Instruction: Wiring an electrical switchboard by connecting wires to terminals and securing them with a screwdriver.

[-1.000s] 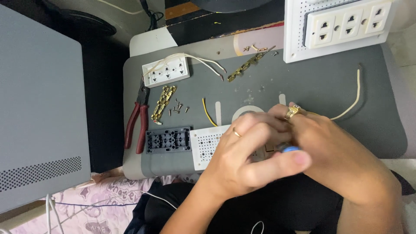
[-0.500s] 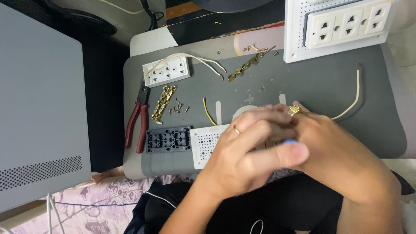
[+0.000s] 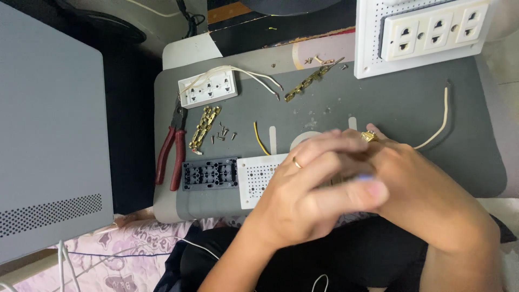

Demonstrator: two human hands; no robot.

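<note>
The person is working at the near edge of a dark grey mat (image 3: pixel 378 103), with both hands bunched together over a white perforated socket cover (image 3: pixel 258 178). The left hand (image 3: pixel 319 189) is lying across the front, fingers stretched out flat and pointing to the person's right, a thin ring showing on one finger. It is covering most of whatever sits between the hands, so whether it is gripping anything cannot be told. The right hand (image 3: pixel 427 189) is coming in from the other side, knuckles up, a gold ring on one finger; its fingertips are tucked under the left hand, and its grip cannot be told either. A small blue tip (image 3: pixel 365 177) is peeking out between the two hands, possibly a tool handle.

Judging from the layout, this looks like the fitting stage of assembling a socket strip, with the hands pressing or fastening something on the cover's hidden right part. Any following move would call for steady fingertip pressure and a clear sight of the small part.

Just beside the cover on its left is lying a black socket insert (image 3: pixel 210 174). Farther left are red-handled pliers (image 3: pixel 172 157), a brass contact strip (image 3: pixel 204 127) and a few loose screws (image 3: pixel 223 133). A second brass strip (image 3: pixel 308 85) is resting near a small white three-way socket (image 3: pixel 208 89) with wires.
</note>
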